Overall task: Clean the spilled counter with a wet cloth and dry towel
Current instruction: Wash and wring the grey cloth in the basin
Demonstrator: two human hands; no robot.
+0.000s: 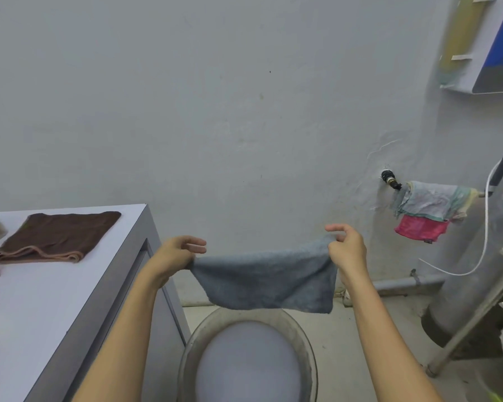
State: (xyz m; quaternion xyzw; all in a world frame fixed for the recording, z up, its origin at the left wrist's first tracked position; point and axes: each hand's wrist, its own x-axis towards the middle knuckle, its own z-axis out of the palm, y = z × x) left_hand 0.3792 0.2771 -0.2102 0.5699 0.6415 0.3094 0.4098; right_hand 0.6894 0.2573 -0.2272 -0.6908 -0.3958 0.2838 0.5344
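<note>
Grey cloth [263,281] looking like soft matt terry, brown towel [55,237] showing a fuzzy matt pile with a paler hem, counter [41,303] appearing smooth and matt, round basin [299,329] showing dull scuffed metal, wall [215,97] looking rough, painted, matt

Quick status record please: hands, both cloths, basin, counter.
left hand: pinches the left corner of the grey cloth
right hand: pinches the right corner
grey cloth: stretched between the hands, hanging above the basin
basin: on the floor, holds water
brown towel: folded, lying on the counter, untouched
spill: none clearly visible
</note>
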